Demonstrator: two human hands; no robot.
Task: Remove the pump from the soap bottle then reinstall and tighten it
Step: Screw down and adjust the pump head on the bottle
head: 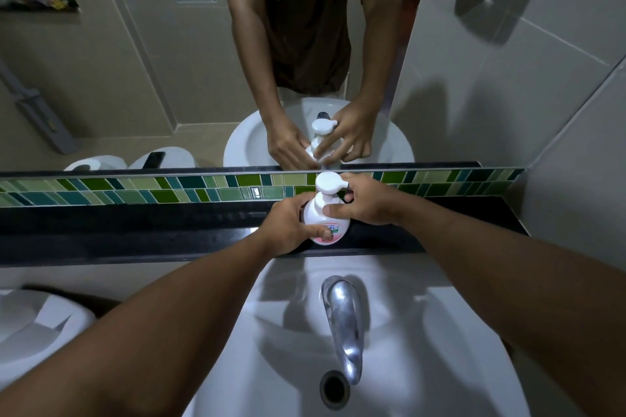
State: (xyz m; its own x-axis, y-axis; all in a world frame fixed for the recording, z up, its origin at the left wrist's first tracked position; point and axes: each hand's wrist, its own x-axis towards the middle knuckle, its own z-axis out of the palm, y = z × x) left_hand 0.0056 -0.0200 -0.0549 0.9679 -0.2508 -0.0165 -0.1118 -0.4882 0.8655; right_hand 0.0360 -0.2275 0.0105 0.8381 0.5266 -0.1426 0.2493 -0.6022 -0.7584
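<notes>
A white soap bottle [333, 227] with a pink and green label stands upright on the black ledge [135, 230] behind the sink. Its white pump [328, 183] sits on the bottle's neck. My left hand [288, 223] wraps around the bottle's body from the left, thumb across the label. My right hand [367, 201] comes in from the right with thumb and fingers closed around the pump's collar, just under the pump head.
A white sink [423, 332] with a chrome tap [343, 322] and drain [333, 389] lies below my arms. A mirror [135, 78] above a green tile strip [135, 191] reflects my hands and the bottle. A second basin [34, 332] sits at the left.
</notes>
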